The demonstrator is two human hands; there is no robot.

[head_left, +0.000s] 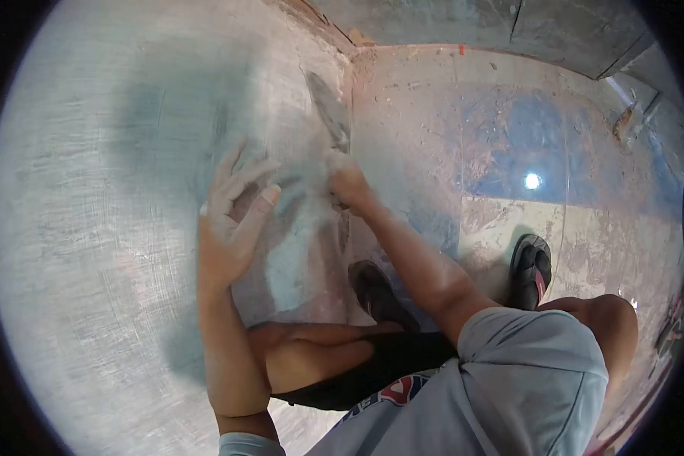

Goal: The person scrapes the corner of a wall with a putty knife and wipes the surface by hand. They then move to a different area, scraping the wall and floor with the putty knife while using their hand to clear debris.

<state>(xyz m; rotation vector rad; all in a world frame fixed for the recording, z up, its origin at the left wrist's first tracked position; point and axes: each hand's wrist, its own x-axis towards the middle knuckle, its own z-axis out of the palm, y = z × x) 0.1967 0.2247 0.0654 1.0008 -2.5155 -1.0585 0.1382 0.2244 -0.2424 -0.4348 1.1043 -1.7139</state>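
My left hand (pixel 235 205) lies flat with spread fingers against a grey plastered wall (pixel 114 197). My right hand (pixel 349 182) grips the handle of a trowel (pixel 328 114), whose pointed blade rests on the wall near its lower edge, just above my hand. The blade is smeared with grey plaster and blurred. A darker wet patch of plaster (pixel 175 121) spreads on the wall above my left hand.
The wall meets a dusty floor (pixel 448 129) with blue and pale patches and a bright light reflection (pixel 533 181). My feet in dark sandals (pixel 530 270) rest on the floor; my bent knees and grey shirt fill the lower frame.
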